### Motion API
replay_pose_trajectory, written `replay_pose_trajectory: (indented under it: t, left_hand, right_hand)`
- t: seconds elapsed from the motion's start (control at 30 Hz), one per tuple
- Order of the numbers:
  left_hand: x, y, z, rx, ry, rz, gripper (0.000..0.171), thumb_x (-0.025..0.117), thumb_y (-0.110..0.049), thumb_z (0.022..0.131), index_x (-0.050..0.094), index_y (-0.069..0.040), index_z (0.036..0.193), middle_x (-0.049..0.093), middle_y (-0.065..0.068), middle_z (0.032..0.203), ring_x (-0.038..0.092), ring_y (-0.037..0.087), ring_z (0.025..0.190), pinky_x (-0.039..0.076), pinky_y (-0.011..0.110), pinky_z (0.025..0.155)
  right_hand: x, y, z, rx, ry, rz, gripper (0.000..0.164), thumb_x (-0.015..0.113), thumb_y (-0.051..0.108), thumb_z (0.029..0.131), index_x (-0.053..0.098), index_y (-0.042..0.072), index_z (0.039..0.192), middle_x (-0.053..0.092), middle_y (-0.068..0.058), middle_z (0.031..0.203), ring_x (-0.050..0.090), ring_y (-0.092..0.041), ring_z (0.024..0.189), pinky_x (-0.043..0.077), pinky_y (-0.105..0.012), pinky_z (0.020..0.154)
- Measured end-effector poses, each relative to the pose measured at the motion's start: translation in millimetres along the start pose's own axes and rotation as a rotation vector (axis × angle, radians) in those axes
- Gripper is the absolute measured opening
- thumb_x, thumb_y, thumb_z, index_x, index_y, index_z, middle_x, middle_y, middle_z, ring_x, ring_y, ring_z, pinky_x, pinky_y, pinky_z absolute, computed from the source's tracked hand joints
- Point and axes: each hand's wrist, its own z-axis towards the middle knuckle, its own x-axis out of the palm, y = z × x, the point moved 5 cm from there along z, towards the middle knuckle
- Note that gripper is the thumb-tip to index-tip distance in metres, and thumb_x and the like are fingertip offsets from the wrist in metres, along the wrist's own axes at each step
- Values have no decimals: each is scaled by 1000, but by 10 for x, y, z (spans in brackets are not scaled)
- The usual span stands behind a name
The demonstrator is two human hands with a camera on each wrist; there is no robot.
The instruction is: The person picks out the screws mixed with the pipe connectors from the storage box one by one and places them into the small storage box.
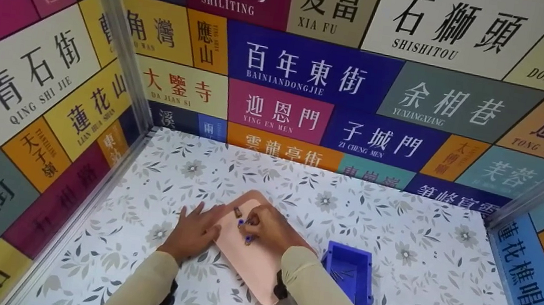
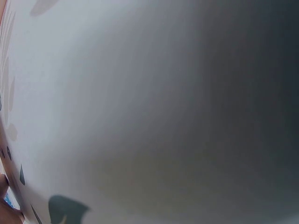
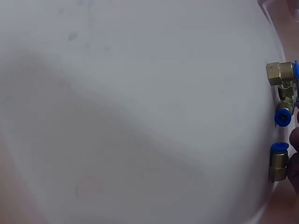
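While the left hand [image 1: 192, 232] lies flat with fingers apart at the pink tray [image 1: 246, 266]'s edge, likely steadying it, the right hand [image 1: 272, 229] has bent fingers in among brass fittings [image 3: 279, 164] with blue ends; can't tell if one is pinched. Fittings sit grouped on the tray, probably to stop rolling. Blue box [image 1: 365, 274] with thin metal pieces on the surface, by the right forearm, presumably for easy reach.

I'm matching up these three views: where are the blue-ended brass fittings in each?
Head: the fittings sit below centre, over the pink tray.
Left wrist: none that I can make out.
Right wrist: fittings along the right edge, around mid-height.
Shared by head and right wrist: the right hand beside them.
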Motion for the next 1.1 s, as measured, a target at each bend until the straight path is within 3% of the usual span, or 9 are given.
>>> replay_pose_trajectory:
  t: [0.27,0.57,0.73,1.1]
  left_hand:
    - [-5,-31,4,-17,25,-2,58,36,-53,106,20,-45,162,32,-15,166,20,32,159,2,67,125]
    - [6,-29,11,-46,40,27,59,34,-57,105,19,-45,162,30,-16,167,17,29,159,1,65,126]
    - [4,-20,10,-29,27,7,59,37,-54,105,22,-44,162,34,-14,166,20,33,158,2,69,124]
    - [20,-4,23,-22,21,-3,59,37,-54,106,22,-44,162,35,-15,165,21,36,158,0,71,123]
  right_hand:
    - [-66,16,-20,42,-50,-46,15,78,39,89,73,27,83,68,13,76,62,-5,72,54,-25,71]
    - [-121,105,-44,-44,-83,-97,13,77,30,90,74,17,89,68,9,80,60,-4,71,52,-21,66]
    - [-188,162,-81,-62,-125,-138,17,79,32,89,75,16,90,63,7,77,54,-3,67,48,-20,61]
    - [-493,278,-241,-83,-176,-136,20,79,32,89,73,13,94,61,1,78,51,-6,67,45,-22,60]
